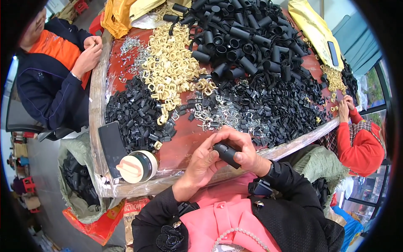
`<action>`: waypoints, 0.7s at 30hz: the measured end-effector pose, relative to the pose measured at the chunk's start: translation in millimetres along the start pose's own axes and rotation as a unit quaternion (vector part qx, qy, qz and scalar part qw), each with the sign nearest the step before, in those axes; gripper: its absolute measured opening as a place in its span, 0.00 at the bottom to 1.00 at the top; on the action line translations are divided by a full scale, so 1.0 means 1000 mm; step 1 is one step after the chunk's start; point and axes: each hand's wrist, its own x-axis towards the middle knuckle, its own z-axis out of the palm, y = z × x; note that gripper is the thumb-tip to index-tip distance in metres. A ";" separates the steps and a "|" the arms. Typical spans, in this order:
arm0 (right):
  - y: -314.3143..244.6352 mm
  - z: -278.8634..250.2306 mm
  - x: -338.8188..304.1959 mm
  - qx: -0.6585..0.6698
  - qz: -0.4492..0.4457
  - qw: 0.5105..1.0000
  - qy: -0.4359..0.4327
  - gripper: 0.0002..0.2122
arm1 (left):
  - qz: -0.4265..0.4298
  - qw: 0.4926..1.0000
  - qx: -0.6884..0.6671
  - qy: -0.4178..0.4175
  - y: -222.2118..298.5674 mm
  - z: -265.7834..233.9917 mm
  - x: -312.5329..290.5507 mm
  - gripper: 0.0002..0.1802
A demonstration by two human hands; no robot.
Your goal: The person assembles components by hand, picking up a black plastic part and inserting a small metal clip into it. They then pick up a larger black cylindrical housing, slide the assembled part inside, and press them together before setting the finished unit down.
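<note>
Sitting at the far left, a person in a dark jacket with an orange front (50,71) keeps both hands (89,52) together at the table edge; below them a grey-green sack (77,176) hangs open against the table, holding black parts, with a red bag (98,224) under it; on the table's near left corner lie a dark phone (112,147) and a round jar with a cream lid (136,166), its contents hidden; beside these spreads a heap of small black clips (134,113), then a pile of cream-coloured plastic pieces (170,65) and a scatter of bright metal clips (218,113); the left hand (201,161) is curled closed, thumb and fingers pinching the near end of a short black tube (226,154); that tube sits just above the table's near edge, between both hands, its long axis slanting from upper left to lower right; the right hand (243,149) wraps over it, thumb pressed on its lower end, so both hands grip it; behind rises a big mound of black tubes (247,38); yellow bags (315,29) lie at the far edge; the table (184,145) is red-brown under clear plastic sheeting; at the right a person in a red sleeve (361,149) reaches a hand (346,107) to the edge, beside another green sack (321,161); windows show behind.
</note>
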 end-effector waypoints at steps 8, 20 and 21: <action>-0.004 0.003 -0.015 -0.001 0.002 1.000 0.008 0.29 | 0.043 0.999 0.021 0.006 -0.008 0.005 -0.006 0.40; -0.009 0.001 -0.023 0.062 0.015 0.998 0.021 0.32 | 0.111 0.972 0.203 0.038 -0.005 0.012 -0.009 0.46; -0.009 -0.001 -0.024 0.058 0.020 0.998 0.011 0.32 | 0.098 0.954 0.281 0.047 -0.001 0.014 -0.012 0.46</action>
